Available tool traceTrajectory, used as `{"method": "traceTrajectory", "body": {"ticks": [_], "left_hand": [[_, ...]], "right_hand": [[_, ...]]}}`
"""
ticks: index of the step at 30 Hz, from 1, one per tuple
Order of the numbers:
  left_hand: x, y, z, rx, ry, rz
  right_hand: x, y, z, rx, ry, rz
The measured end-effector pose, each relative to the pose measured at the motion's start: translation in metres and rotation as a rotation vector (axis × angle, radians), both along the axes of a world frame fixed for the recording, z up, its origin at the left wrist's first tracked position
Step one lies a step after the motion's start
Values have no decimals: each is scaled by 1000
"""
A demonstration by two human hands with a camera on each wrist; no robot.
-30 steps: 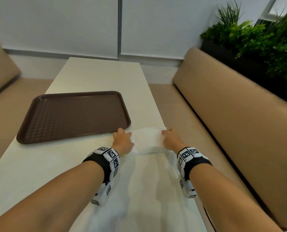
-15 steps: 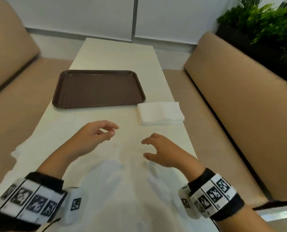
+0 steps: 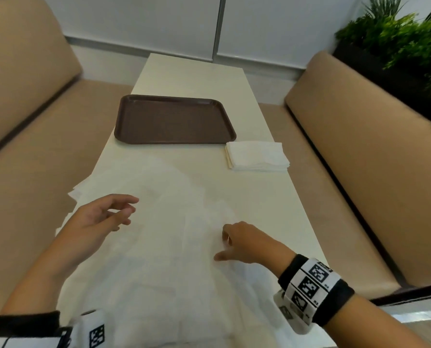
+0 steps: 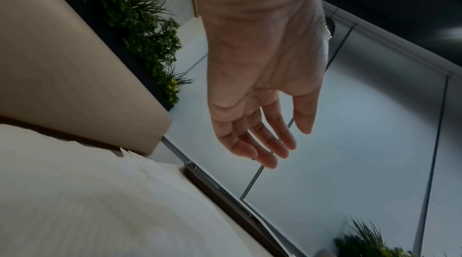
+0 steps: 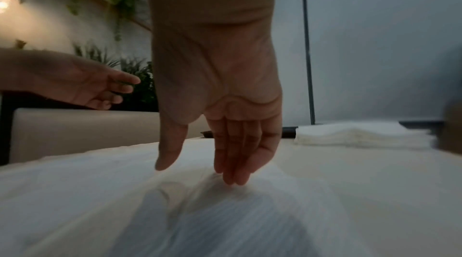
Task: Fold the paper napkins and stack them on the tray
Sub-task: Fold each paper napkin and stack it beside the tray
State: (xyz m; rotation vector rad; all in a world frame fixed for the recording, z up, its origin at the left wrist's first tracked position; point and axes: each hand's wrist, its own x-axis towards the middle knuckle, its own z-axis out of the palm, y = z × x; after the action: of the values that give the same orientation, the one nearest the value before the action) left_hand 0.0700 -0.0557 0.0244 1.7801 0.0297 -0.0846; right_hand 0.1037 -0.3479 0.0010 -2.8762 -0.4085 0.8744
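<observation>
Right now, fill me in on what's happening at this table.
A person is folding paper napkins at a long table. The brown tray holds nothing yet. A stack of folded napkins sits on the table beside the tray's near right corner. Unfolded napkins lie spread in front of the person. The right hand reaches down with its fingertips at that paper, while the left hand hovers open above it, holding nothing.

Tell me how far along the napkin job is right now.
Done: a folded stack of napkins lies on the table, beside the tray, not on it. In hand: nothing gripped; the left hand hovers open, and the right hand reaches down to the unfolded napkins. Left: folding those, then moving everything onto the bare tray.
</observation>
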Motion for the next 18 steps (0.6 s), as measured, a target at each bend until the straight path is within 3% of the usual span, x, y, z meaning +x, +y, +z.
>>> {"method": "traceTrajectory", "body": {"ticks": [8, 18], "left_hand": [[-8, 11, 4, -35, -35, 25], [-4, 8, 5, -40, -42, -1]], "right_hand": [[-9, 15, -16, 127, -12, -173], [-3, 14, 9, 334, -37, -185]]}}
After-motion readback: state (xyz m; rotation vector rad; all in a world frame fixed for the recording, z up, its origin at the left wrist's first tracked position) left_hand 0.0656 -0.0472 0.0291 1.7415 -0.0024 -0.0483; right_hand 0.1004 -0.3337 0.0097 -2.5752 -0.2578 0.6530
